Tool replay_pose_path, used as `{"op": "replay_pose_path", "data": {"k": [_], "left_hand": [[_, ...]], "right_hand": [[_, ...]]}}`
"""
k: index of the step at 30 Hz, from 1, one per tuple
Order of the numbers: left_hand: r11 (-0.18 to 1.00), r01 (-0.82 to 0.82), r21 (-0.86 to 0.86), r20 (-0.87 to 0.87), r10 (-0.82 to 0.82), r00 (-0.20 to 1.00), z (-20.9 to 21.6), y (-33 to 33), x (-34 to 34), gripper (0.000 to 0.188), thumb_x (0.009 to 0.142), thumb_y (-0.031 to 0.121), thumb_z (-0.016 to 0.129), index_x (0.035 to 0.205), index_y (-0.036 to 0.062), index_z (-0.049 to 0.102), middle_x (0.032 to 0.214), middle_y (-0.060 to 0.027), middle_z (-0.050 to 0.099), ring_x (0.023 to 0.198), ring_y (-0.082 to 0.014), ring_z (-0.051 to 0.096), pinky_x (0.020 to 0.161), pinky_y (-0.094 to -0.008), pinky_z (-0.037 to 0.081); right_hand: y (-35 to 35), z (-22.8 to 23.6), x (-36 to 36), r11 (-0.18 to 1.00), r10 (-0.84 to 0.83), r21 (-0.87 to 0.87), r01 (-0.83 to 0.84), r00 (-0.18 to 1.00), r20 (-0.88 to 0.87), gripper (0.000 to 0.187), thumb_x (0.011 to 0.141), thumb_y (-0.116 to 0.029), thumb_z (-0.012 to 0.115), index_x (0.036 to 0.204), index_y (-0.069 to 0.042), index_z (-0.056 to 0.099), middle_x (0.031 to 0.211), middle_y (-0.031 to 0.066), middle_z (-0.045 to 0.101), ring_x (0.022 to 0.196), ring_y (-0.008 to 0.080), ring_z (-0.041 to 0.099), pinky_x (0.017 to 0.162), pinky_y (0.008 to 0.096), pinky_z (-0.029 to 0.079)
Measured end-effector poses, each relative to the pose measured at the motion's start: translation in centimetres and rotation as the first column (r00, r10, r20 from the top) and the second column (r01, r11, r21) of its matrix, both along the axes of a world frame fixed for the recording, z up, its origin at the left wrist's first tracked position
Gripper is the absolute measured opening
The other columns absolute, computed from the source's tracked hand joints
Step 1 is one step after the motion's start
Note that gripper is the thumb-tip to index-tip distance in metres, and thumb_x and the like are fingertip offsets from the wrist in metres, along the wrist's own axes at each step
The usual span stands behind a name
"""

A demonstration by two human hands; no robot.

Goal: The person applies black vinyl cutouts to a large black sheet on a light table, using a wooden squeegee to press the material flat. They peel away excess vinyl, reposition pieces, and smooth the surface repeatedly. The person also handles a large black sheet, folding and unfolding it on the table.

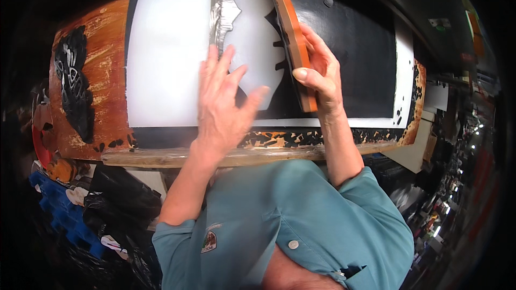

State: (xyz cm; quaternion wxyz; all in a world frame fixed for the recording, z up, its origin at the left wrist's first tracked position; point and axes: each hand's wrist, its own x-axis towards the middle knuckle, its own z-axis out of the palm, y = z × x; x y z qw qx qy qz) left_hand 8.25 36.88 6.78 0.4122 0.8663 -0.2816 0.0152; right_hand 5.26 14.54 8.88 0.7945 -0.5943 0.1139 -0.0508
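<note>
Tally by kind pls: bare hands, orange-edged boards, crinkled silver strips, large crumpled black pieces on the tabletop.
Bare hands: 2 (left hand, right hand)
Orange-edged board: 1
Crinkled silver strip: 1
Large crumpled black piece: 1
Total: 5

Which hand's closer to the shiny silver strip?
Left. The left hand has its fingertips at the near end of the silver strip; contact is unclear. The right hand is farther off, to the strip's right, holding the orange board.
</note>
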Motion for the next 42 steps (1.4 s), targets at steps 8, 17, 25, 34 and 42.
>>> {"op": "replay_pose_path", "data": {"k": [8,17,25,34,42], "left_hand": [[0.978,0.101,-0.183,-0.195,-0.137,0.971,-0.5,-2.8,-0.7,0.020,0.094,0.019,0.079,0.086,0.0006,0.078,0.167,-0.0225,0.041,0.160,-0.0485,0.021,0.129,-0.0623,0.009],[0.996,-0.085,0.008,-0.050,0.086,0.995,-3.3,0.2,-2.1,0.027,0.088,0.006,0.076,0.066,-0.0007,0.062,0.162,-0.0275,0.043,0.157,-0.0536,0.025,0.126,-0.0673,0.015],[0.971,-0.203,-0.122,-0.066,0.197,0.978,-2.8,-0.3,-2.0,0.029,0.086,-0.002,0.077,0.110,0.0020,0.060,0.162,-0.0266,0.042,0.155,-0.0539,0.029,0.125,-0.0671,0.020],[0.985,0.096,-0.145,0.077,-0.085,0.993,-3.5,-6.5,6.8,0.030,0.102,0.006,0.060,0.129,-0.0070,0.066,0.149,-0.0242,0.059,0.147,-0.0467,0.046,0.125,-0.0540,0.033],[0.917,0.197,0.345,0.271,-0.299,0.915,-5.9,-22.0,13.9,0.058,0.100,0.035,0.071,0.140,-0.0048,0.059,0.138,-0.0263,0.061,0.127,-0.0410,0.057,0.114,-0.0541,0.040]], "right_hand": [[0.1,-0.9,-0.5,0.998,-0.035,0.051,0.034,0.999,0.005,0.092,0.072,-0.005,0.087,0.154,0.007,0.047,0.144,0.0176,0.059,0.134,0.0238,0.056,0.114,0.0368,0.043],[-4.3,-0.9,-2.5,0.989,-0.086,0.121,0.080,0.995,0.050,0.093,0.075,-0.030,0.080,0.152,0.010,0.048,0.130,0.0149,0.065,0.117,0.0192,0.063,0.102,0.0295,0.050],[-4.1,-2.9,-4.4,0.451,-0.068,-0.887,0.098,0.995,0.075,0.095,0.057,-0.030,0.091,0.145,-0.007,0.064,0.157,0.0308,0.039,0.139,0.0424,0.046,0.113,0.0504,0.043],[-5.7,-2.8,-5.4,0.708,-0.103,-0.699,0.102,0.994,0.040,0.095,0.057,-0.030,0.093,0.145,-0.009,0.065,0.156,0.0317,0.040,0.146,0.0446,0.041,0.122,0.0509,0.036],[-8.6,0.2,-11.6,0.920,-0.318,0.245,0.305,0.948,0.015,0.109,0.069,-0.032,0.086,0.157,0.011,0.039,0.135,0.0157,0.062,0.118,0.0203,0.063,0.104,0.0292,0.050]]}}
